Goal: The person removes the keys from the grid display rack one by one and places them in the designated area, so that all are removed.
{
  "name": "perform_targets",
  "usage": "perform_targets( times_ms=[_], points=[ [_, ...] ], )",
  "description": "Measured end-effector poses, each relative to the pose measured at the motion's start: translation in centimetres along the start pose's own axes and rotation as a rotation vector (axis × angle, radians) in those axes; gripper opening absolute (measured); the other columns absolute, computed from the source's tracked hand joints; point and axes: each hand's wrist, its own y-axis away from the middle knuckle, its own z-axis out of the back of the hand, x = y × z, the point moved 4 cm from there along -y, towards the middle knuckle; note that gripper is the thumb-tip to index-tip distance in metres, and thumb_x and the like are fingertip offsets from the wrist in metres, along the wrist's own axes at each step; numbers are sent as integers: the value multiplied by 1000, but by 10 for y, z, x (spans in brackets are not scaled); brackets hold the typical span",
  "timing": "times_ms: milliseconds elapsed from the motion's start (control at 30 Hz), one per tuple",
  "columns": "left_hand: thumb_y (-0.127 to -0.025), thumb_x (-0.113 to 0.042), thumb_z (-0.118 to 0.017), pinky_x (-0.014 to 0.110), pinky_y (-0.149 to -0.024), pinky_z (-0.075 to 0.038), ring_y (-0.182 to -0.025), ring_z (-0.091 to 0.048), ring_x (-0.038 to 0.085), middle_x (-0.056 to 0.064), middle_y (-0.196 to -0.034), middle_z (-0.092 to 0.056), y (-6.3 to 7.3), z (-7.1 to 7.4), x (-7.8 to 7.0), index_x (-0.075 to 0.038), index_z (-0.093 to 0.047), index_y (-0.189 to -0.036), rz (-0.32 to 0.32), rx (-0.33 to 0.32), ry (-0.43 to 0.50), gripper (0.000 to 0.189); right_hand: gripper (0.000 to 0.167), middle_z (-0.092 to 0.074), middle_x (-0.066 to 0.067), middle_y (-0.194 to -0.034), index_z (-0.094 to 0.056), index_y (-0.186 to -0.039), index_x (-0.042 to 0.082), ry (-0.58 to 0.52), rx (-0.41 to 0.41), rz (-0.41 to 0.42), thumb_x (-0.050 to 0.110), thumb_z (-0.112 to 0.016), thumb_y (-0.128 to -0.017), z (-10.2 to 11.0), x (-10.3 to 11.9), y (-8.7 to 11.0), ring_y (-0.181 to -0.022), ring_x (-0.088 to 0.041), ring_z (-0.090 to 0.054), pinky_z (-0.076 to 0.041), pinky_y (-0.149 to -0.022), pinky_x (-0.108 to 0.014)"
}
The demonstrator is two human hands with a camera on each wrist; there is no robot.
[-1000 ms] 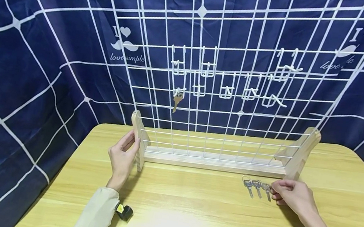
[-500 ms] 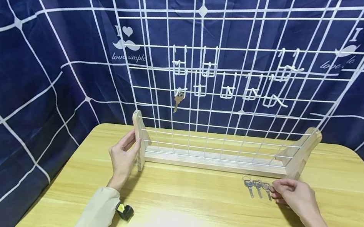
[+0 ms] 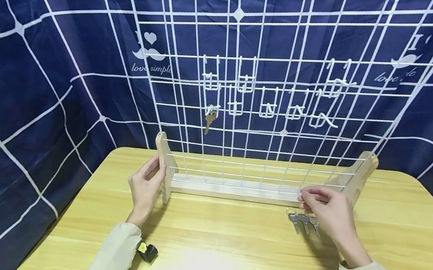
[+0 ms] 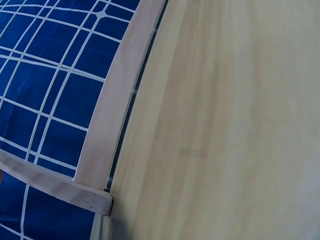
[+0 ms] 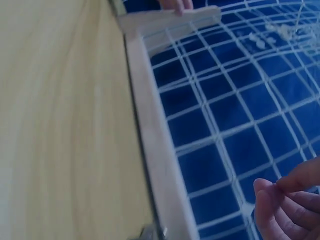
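Observation:
My left hand (image 3: 145, 185) grips the left wooden side foot (image 3: 163, 164) of a white wire grid rack (image 3: 253, 96), thumb in front. Thumb and index fingertips of my right hand (image 3: 326, 210) are pinched together in front of the rack's wooden base bar, above the tabletop. What they pinch is almost wholly hidden by the fingers; it looks like a small key. Just below that hand lie three silver keys (image 3: 304, 220) with rings, in a row on the table. A brass-coloured key (image 3: 210, 120) hangs from a lower-left white hook on the grid.
Several white wire hooks (image 3: 268, 107) hang in two rows on the grid. The wooden base bar (image 3: 233, 192) runs between both side feet, the right foot (image 3: 360, 178) standing near the table's right side. A dark blue patterned cloth (image 3: 41, 82) surrounds the wooden table (image 3: 207, 230).
My right hand has moved left and up from beside the keys to above them, by the base bar. My left hand keeps its grip on the left foot. The view shifted slightly.

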Motion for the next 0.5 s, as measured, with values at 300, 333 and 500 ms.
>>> perform_targets(
  times_ms=[300,333,500],
  points=[
    [-81,15,-66,44,-82,-56,-92,-65,44,32,-101,-66,1,2,2,19,-63,-107,3,1,-18,27,29,-70,-25,-92,-63,-109,-13,-93,21,52,12,-62,-94,-23,41,-9,-69,-6,-68,-62,-65,-26],
    [-81,15,-66,43,-83,-56,-92,-65,44,32,-101,-66,1,2,2,19,-63,-108,5,2,-18,27,28,-71,-24,-91,-64,-108,-12,-97,20,66,12,-63,-94,-26,46,-11,-69,-7,-68,-61,-64,-25],
    [-80,15,-66,43,-82,-56,-92,-65,45,32,-100,-66,1,1,1,19,-63,-107,2,3,-13,27,25,-71,-23,-92,-66,-105,-9,-133,15,112,13,-65,-92,-36,67,-16,-70,-9,-70,-62,-66,-26]
  ],
)
